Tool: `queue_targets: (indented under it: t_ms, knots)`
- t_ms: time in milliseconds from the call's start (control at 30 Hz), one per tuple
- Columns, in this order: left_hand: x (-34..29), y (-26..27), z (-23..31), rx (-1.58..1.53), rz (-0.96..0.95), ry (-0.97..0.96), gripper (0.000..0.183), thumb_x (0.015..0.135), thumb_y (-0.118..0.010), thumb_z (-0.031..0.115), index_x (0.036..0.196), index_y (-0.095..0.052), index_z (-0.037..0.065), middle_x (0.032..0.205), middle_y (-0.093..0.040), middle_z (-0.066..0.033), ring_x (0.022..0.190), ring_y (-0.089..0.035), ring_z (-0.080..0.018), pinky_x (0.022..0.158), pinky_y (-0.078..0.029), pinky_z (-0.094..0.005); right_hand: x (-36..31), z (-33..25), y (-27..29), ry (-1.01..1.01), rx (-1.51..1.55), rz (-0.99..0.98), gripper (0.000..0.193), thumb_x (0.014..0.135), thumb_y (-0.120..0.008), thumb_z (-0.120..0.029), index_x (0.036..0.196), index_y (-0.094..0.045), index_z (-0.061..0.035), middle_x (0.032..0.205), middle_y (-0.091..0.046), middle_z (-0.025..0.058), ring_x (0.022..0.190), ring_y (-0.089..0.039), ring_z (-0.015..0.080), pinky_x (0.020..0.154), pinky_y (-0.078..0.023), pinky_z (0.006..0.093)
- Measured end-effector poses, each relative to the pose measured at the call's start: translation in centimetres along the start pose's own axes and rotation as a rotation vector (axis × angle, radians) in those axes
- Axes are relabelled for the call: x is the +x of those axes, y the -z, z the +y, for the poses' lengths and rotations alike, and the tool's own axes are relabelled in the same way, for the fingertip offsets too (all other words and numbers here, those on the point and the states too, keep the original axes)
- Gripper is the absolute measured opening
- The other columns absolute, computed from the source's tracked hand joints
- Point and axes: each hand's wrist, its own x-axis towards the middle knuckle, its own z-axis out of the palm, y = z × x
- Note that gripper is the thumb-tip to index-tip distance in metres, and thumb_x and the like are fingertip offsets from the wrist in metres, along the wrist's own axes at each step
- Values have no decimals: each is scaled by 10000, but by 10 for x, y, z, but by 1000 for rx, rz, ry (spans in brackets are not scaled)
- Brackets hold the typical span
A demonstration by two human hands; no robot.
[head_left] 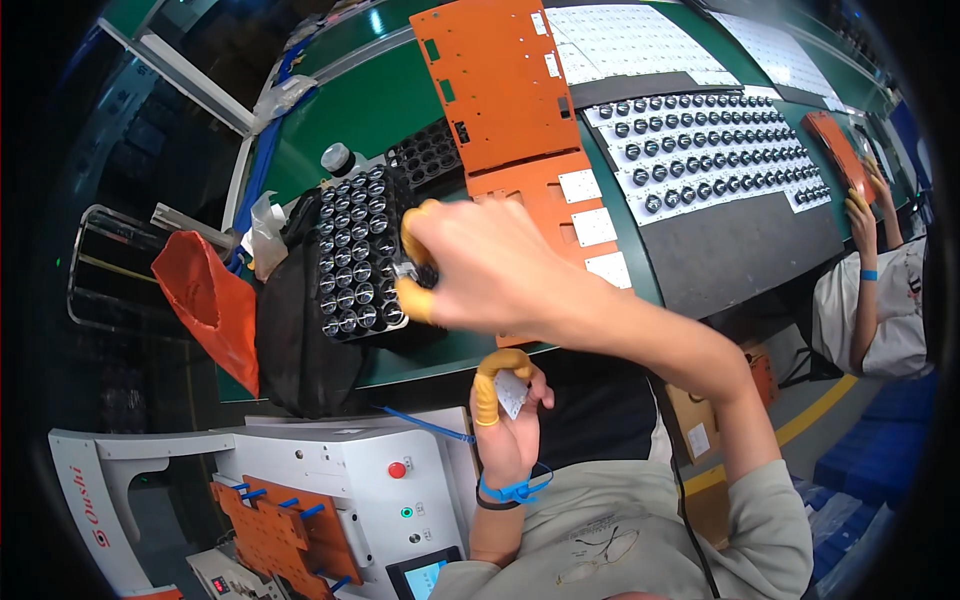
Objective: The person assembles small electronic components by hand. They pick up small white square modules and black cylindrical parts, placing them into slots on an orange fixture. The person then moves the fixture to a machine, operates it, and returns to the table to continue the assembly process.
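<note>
My right hand (pixel 465 265), in yellow finger cots, reaches across to the left over a black tray (pixel 402 318) filled with rows of clear, dark-centred round lenses (pixel 345 255). Thumb and forefinger pinch a small, shiny clear lens (pixel 404 270) at the tray's right side; blur hides its detail. Lower down, just off the table's near edge, my left hand (pixel 510 410) is closed on a small white board (pixel 511 392). Yellow cots cover some of its fingers, and a blue strap (pixel 518 490) circles the wrist.
An orange fixture plate (pixel 500 80) with small white boards (pixel 595 228) lies right of the tray. Farther right, white panels carry rows of black lenses (pixel 700 150). A co-worker's hands (pixel 865 215) hold an orange plate. A white machine (pixel 375 480) stands at lower left, beside an orange bag (pixel 210 300).
</note>
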Motion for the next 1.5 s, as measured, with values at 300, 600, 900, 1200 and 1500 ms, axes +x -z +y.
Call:
queue_targets:
  t_ms: [300, 600, 900, 1200, 1500]
  knots:
    - [24, -14, -5, 3, -18, -174, 563, 1007, -450, 512, 1294, -534, 35, 1399, -517, -189, 1308, -493, -344, 1139, -343, -484, -116, 28, 44, -96, 745, -131, 258, 764, -767, -96, 969, -655, 11, 689, -597, 78, 587, -551, 159, 531, -453, 280]
    - [24, -24, -9, 153, -141, -125, 562, 976, -464, 573, 1258, -573, 100, 1441, -479, -219, 1314, -486, -352, 1118, -369, -490, -132, 47, 30, -19, 596, -105, 287, 838, -692, -21, 1123, -662, -19, 833, -667, 121, 667, -630, 231, 567, -460, 323]
    - [27, -28, -10, 277, -138, -238, 492, 977, -544, 485, 1217, -567, 57, 1437, -461, -269, 1341, -450, -414, 1120, -358, -518, -134, 46, 38, -28, 448, -108, 258, 766, -712, -47, 1019, -665, -56, 678, -557, 49, 573, -557, 219, 516, -417, 320]
    - [33, -21, -9, 380, -209, -358, 481, 950, -623, 427, 1177, -550, 9, 1430, -458, -281, 1358, -426, -424, 1146, -318, -534, -133, 31, 39, 102, 139, -64, 249, 767, -754, -149, 949, -640, -25, 716, -546, 65, 639, -565, 242, 552, -460, 361]
    - [33, -39, -9, -36, -71, -48, 479, 1028, -428, 475, 1215, -534, 47, 1427, -470, -251, 1377, -407, -388, 1155, -327, -493, -141, 18, 21, 163, -191, 149, 411, 759, -743, -258, 1059, -673, 14, 839, -496, 56, 752, -532, 208, 599, -432, 335]
